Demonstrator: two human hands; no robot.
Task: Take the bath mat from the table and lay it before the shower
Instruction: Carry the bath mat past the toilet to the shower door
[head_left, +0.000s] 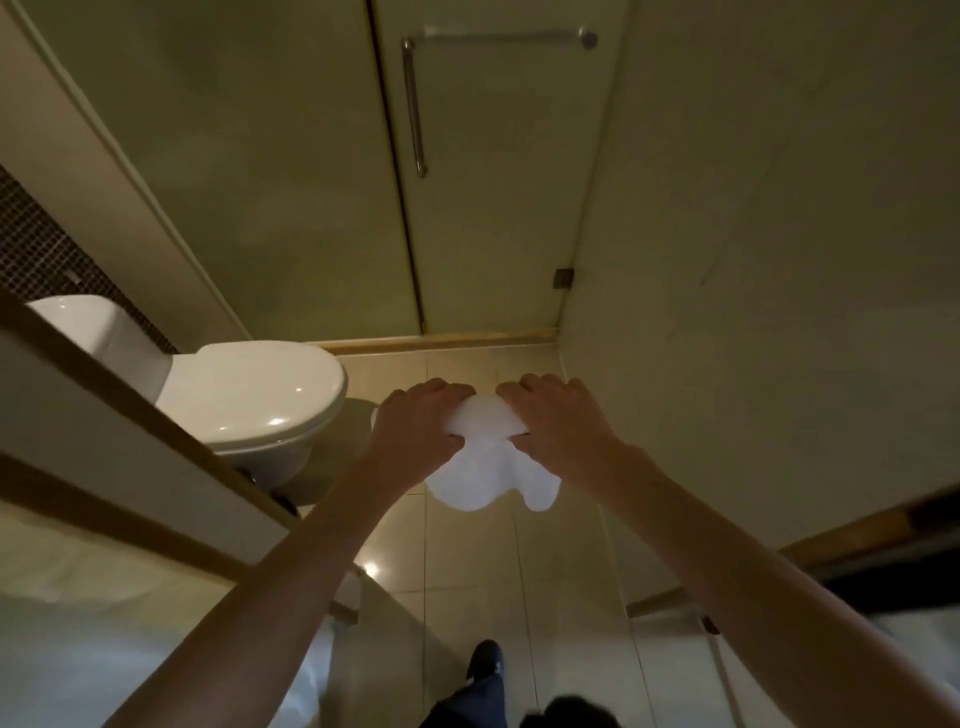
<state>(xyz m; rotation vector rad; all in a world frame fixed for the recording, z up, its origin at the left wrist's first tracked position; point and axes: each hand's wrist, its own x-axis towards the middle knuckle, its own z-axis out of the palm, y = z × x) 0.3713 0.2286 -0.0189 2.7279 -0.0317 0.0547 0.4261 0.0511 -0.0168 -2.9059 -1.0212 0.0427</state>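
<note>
Fingers (441, 388) of the left hand (415, 423) were curled over the upper edge of the white, soft cloth bath mat (493, 480), with the thumb tucked beneath. Those of the right hand (558, 423) were curled the same way round the same edge. Both hands gripped cloth. The two grips sat close together with the knuckles nearly meeting, so the held edge was bunched into a hump between them. The rest of the mat hung below in loose, scalloped folds.

The mat was held in the air, off the worktop and clear of the glossy beige tiled floor (467, 561). It hung before the frosted glass shower door (493, 208) with its metal bar handle (414, 109), short of the raised threshold strip (441, 341). A white ceramic toilet (249, 395), lid closed, stood to the left. A dark shoe (485, 660) showed at the lower edge of the view.

Assessment: the drape indicated a light, limp article with no stiffness of its own. It appeared neither fragile nor slippery in the hand. It would not hold a shape, and from the present central grip it would likely land crumpled. The better hold would be the two corners of one long edge, hands well apart, so that it hangs flat before lowering. On polished tile it may slide once laid. Laying was not yet done.
</note>
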